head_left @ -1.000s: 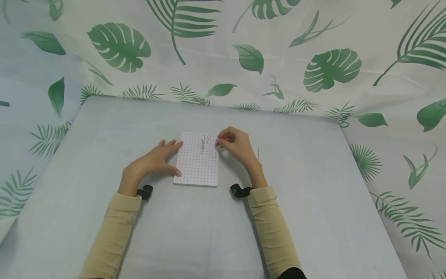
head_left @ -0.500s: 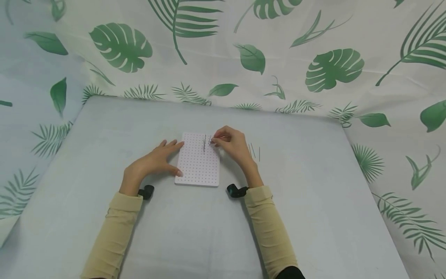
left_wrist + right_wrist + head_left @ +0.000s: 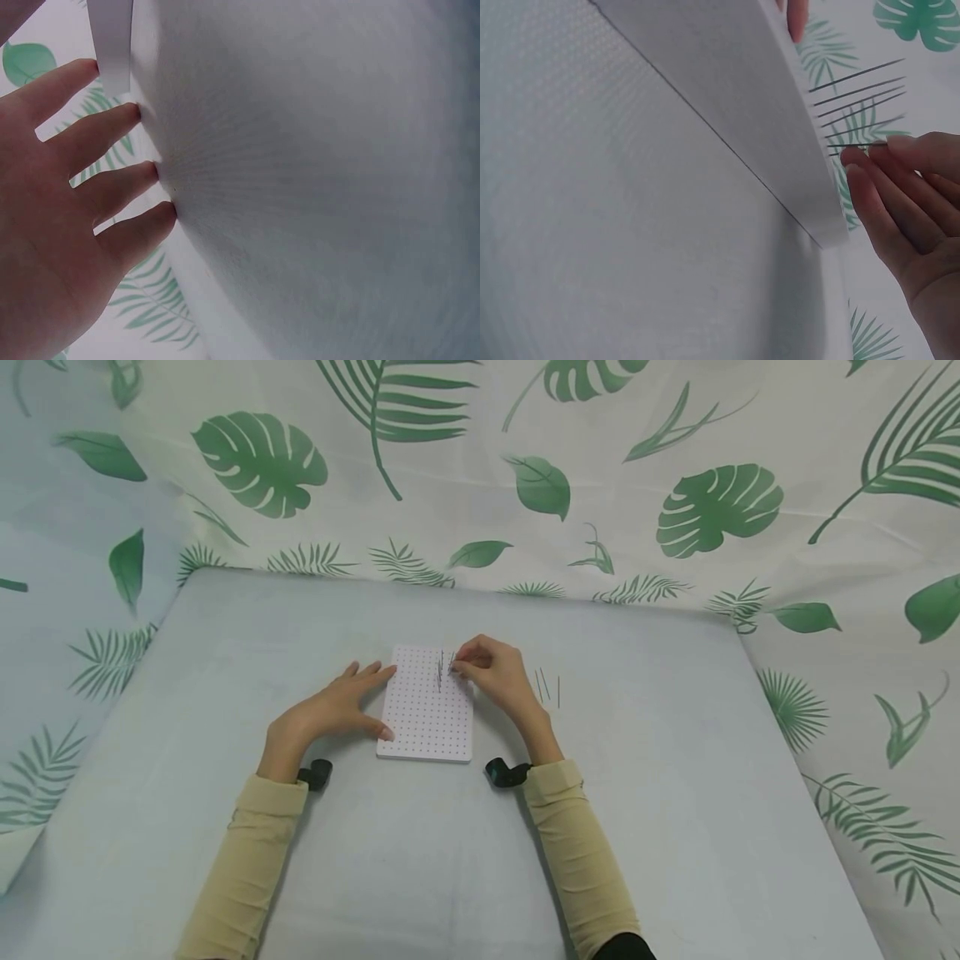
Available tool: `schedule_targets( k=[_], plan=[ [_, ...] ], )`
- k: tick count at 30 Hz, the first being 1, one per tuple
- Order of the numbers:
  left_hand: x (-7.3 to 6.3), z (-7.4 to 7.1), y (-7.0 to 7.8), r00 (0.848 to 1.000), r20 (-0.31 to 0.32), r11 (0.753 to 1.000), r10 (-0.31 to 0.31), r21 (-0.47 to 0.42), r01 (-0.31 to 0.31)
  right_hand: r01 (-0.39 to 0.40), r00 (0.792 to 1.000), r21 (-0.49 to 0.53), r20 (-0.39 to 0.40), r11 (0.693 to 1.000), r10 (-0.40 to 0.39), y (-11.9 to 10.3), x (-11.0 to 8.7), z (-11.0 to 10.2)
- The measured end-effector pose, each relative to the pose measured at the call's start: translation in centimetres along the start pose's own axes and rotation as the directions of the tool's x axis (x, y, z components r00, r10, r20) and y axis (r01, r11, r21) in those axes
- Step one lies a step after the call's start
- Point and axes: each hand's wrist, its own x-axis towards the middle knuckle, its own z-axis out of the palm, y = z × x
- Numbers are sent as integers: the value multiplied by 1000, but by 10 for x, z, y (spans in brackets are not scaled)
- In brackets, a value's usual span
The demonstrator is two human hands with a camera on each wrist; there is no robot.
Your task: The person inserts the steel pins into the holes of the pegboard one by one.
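Observation:
A white board with rows of small holes lies on the table. My left hand rests at its left side with the fingers spread, thumb and index fingertip touching the edge. At the far right part of the board, several thin dark metal pins stand upright close together. My right hand is over that corner. In the right wrist view its thumb and fingertips pinch one thin pin, whose lower end meets the board beside the standing pins. Whether that end sits in a hole is hidden.
Several loose pins lie on the white table, right of the board and beside my right wrist. Leaf-printed cloth hangs behind the table and along its sides.
My right hand has moved left from the board's right edge to the standing pins, then slightly lower with its pin. More loose pins on the table are uncovered. The left hand stays in place.

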Motion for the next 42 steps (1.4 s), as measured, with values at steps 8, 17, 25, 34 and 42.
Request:
schedule_targets(
  k=[8, 17, 25, 34, 42],
  plan=[
    [-1, 0, 1, 1000, 1, 1000, 9, 1, -9, 4, 1000, -53, 0, 999, -4, 0, -1, 2],
    [-2, 0, 1, 1000, -2, 1000, 10, -1, -10, 7, 1000, -71, 14, 997, -6, 0, -4, 1],
    [0, 0, 3, 1000, -1, 1000, 1, 7, -1, -9, 1000, -78, 8, 997, 9, 1, -8, -8],
    [-4, -1, 5, 1000, -7, 1000, 21, 4, -21, -32, 999, -147, 16, 989, 34, 4, -15, -25],
    [-4, -1, 5, 1000, -7, 1000, 15, 6, -15, -59, 998, -177, 7, 982, 61, 8, -26, -39]
  ],
)
